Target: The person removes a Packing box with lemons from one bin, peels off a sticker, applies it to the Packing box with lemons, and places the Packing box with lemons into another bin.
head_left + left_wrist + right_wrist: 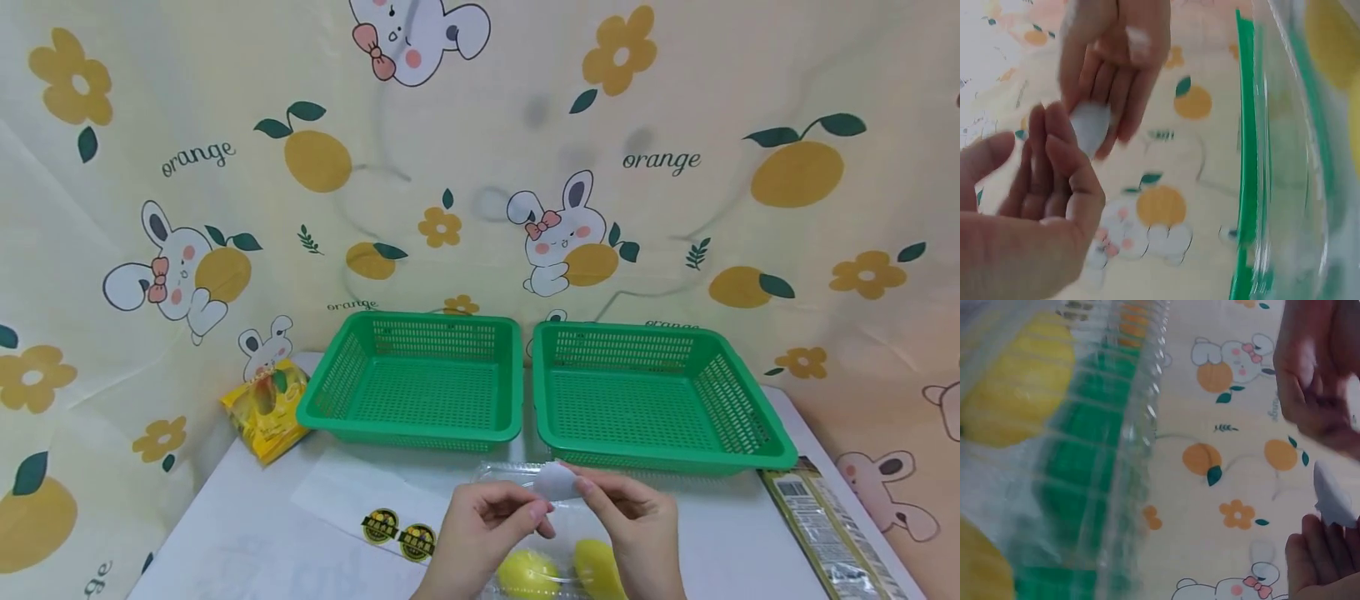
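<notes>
My right hand [637,517] pinches a small round sticker [557,482] by its edge, white back showing. Close to the sticker's left side is my left hand [491,525], fingers loosely bent; in the left wrist view its thumb stands apart from the fingers. Below both hands lies a clear plastic box [491,471] with yellow fruits [527,573] that look like mangoes. A white sticker sheet [337,492] bearing round black-and-gold stickers [417,542] lies left of the box. The hands hide part of the box.
Two green baskets, a left one [412,437] and a right one [667,458], stand side by side at the back. A yellow mango packet [266,408] leans by the left basket. At the right table edge lies a flat printed packet [825,525].
</notes>
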A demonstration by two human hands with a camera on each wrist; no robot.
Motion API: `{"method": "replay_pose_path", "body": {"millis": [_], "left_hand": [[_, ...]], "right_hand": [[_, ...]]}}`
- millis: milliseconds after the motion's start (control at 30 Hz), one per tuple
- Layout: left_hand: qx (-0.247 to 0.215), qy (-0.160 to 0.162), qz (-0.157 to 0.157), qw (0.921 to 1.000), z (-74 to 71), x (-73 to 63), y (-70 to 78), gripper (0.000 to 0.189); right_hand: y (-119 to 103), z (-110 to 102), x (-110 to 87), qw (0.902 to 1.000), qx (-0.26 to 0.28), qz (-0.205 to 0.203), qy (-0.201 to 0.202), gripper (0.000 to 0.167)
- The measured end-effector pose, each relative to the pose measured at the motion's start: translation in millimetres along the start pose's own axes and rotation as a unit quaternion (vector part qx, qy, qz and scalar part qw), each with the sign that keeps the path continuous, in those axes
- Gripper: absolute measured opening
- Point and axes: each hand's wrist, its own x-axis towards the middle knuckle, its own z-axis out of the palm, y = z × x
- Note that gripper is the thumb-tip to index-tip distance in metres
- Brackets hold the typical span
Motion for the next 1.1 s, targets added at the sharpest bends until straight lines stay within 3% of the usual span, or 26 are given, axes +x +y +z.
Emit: {"method": "replay_pose_path", "body": {"millis": [67,133,200,333,500,667,733,800,900,967,1033,1100], "left_hand": [[-0.025,0.008,-0.039,0.9989,8.1,5.0,2.1,0.025],[-0.045,0.03,-0.065,0.9965,11.3,8.7,1.6,0.029],[-0.061,0.042,-0.066,0.9951,11.5,10.5,-0.6,0.034],[-0.08,0.048,-0.068,0.9933,10.1,11.1,-2.9,0.041],[-0.068,0.056,-0.086,0.9924,9.7,10.1,-3.7,0.036],[-0.061,0.063,-0.089,0.9922,8.9,8.9,-8.0,0.028],[-0.052,0.063,-0.089,0.9926,8.5,9.1,-9.2,0.024],[-0.029,0.056,-0.086,0.9943,7.7,9.6,-10.5,0.021],[0.015,0.038,-0.077,0.9962,6.0,10.4,-12.6,0.018],[0.05,0.027,-0.066,0.9962,5.3,10.7,-14.0,0.016],[0.082,0.022,-0.065,0.9943,5.0,11.1,-15.0,0.014],[0.112,0.021,-0.066,0.9913,5.5,11.6,-15.5,0.012]], "right_hand": [[2.3,-0.8,-2.6,0.9991,0.013,-0.028,-0.028,0.01],[6.1,-1.8,-4.0,0.9931,0.041,-0.085,-0.07,0.013],[11.2,-2.3,-3.2,0.9762,0.074,-0.162,-0.124,0.02],[19.5,-0.8,1.2,0.9281,0.102,-0.294,-0.205,0.025],[21.2,0.0,3.5,0.8999,0.049,-0.372,-0.222,0.019],[16.7,0.4,4.6,0.8917,0.006,-0.405,-0.202,0.016],[16.2,-2.4,4.4,0.9006,0.01,-0.39,-0.191,0.018],[15.5,-6.6,3.6,0.92,0.014,-0.356,-0.164,0.021],[12.4,-14.2,1.5,0.9658,-0.011,-0.243,-0.088,0.025],[10.4,-17.9,0.6,0.9859,-0.046,-0.156,-0.04,0.021],[8.9,-20.3,0.0,0.9935,-0.079,-0.08,-0.013,0.014],[9.0,-21.5,-0.4,0.9952,-0.089,-0.04,-0.006,0.01]]}}
